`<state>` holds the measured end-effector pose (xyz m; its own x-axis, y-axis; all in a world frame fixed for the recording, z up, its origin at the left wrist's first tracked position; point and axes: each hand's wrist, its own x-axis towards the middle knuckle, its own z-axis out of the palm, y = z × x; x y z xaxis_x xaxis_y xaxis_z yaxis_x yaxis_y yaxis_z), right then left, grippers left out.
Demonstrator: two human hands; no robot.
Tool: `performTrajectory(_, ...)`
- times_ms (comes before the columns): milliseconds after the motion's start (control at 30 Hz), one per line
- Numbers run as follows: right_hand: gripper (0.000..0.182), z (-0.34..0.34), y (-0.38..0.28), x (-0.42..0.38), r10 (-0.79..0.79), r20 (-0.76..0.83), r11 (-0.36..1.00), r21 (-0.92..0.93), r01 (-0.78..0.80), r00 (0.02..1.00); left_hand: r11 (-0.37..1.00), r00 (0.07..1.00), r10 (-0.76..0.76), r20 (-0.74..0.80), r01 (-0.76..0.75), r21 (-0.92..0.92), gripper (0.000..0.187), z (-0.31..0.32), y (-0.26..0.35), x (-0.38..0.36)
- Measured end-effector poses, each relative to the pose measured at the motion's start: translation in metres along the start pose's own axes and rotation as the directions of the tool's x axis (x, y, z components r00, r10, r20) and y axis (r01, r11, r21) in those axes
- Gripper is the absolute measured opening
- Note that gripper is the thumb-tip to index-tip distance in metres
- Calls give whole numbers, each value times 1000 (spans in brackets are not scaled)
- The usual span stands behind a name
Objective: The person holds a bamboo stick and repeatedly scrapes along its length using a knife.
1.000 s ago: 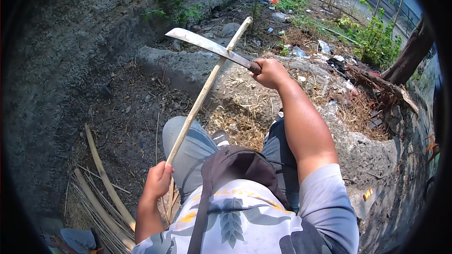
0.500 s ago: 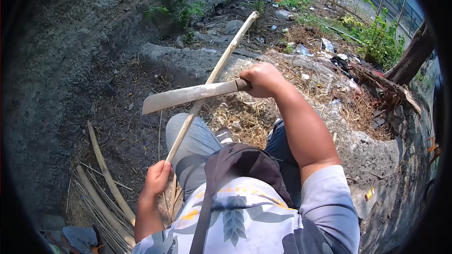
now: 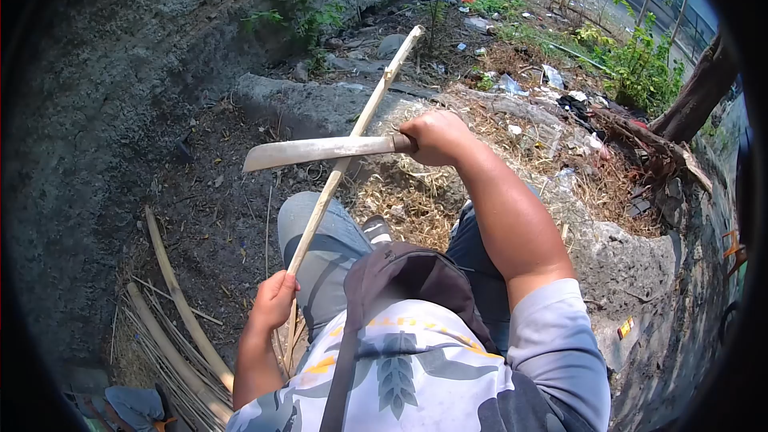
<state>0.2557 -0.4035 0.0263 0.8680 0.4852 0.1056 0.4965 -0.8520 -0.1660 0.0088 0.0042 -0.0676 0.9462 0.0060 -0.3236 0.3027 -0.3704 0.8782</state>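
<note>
My right hand [image 3: 434,137] is wrapped round the wooden handle of a machete [image 3: 320,152]. Its broad blade points left and lies across a long pale strip of split wood, perhaps bamboo [image 3: 366,112], near the strip's middle. Low on the left, my left hand [image 3: 274,298] grips the near end of that strip. The strip slants up and away past my left knee, its far end high in the middle of the view. A small raised notch or knot shows near that far end. The blade hides part of the strip where they cross.
Two thick curved poles [image 3: 178,288] and a bundle of thin strips [image 3: 164,360] lie at lower left. A rough wall [image 3: 120,96] rises on the left. Litter and dry straw [image 3: 508,64] cover the ground ahead; a tree trunk [image 3: 700,92] leans at right. Another person's leg [image 3: 132,404] shows at bottom left.
The machete's handle end has come slightly back and left, so the blade lies more level across the strip. The strip's far end has shifted a little left. Both grips stay the same.
</note>
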Motion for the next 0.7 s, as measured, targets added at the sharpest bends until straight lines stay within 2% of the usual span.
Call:
performTrajectory(100,15,4,-17,3,-275,-33,958,-93,272,961,1000,1000,-23,-8,23,-17,38,-1,16,2)
performTrajectory(133,14,2,-18,4,-264,-10,960,-104,262,964,1000,1000,-8,-17,9,15,38,-5,19,0)
performTrajectory(233,16,12,18,8,85,-108,996,-26,-89,991,994,999,30,-32,-27,102,39,-21,15,-18)
performTrajectory(267,17,7,30,9,337,-85,935,145,-323,938,992,998,55,-32,-51,119,39,-28,10,-22)
performTrajectory(300,19,-5,40,8,562,-23,793,299,-531,827,988,996,83,-32,-78,135,39,-31,5,-27)
performTrajectory(367,28,29,86,22,768,-14,571,469,-674,641,982,996,90,-6,-88,170,40,-33,3,-34)
performTrajectory(433,37,69,132,29,838,97,360,641,-678,537,974,990,140,27,-143,175,40,-30,1,-36)
performTrajectory(467,31,59,130,23,837,183,215,757,-618,515,989,990,137,37,-139,57,40,-29,1,-33)
performTrajectory(500,20,52,125,13,834,202,114,847,-519,514,994,994,107,19,-107,9,40,-28,2,-32)
performTrajectory(567,19,50,128,11,841,184,111,861,-496,508,994,999,51,-13,-52,-96,40,-22,23,-25)
performTrajectory(667,20,39,119,7,789,158,111,914,-389,594,994,994,98,-51,-95,56,41,-20,32,-11)
performTrajectory(700,20,34,112,8,798,91,185,904,-385,596,985,991,126,-49,-119,122,41,-19,35,-8)
